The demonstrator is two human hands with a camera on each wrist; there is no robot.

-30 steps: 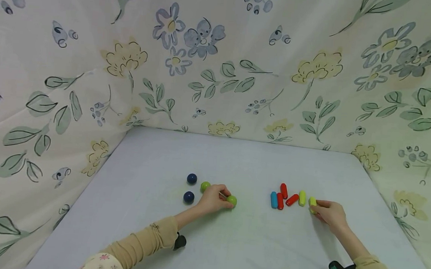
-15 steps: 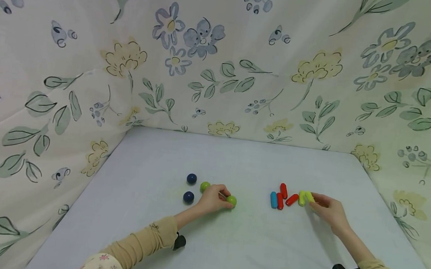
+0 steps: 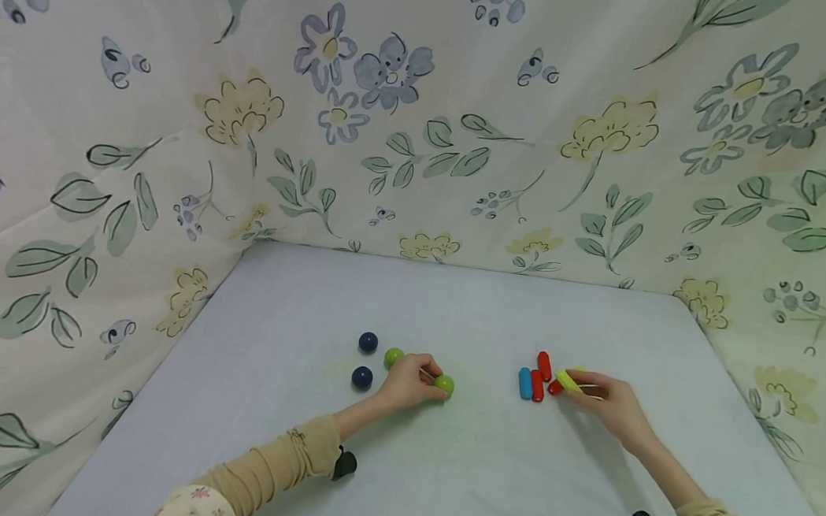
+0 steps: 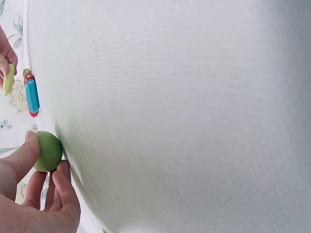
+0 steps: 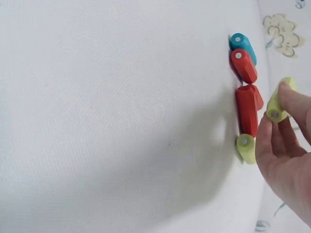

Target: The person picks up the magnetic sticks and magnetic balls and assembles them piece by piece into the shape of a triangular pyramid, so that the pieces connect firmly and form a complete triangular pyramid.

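Right hand (image 3: pixel 612 400) shifted left, its yellow stick (image 3: pixel 567 380) tilted further, now partly hiding a red stick (image 3: pixel 555 387)

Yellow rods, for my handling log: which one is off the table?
The yellow rod pinched in the right hand; the other yellow rod lies on the table, beside a red rod.

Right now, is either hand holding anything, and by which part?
Left hand: a smooth green ball, pinched by its sides. Right hand: a small yellow-green cylinder, pinched across its long sides, the leftward end sticking out.
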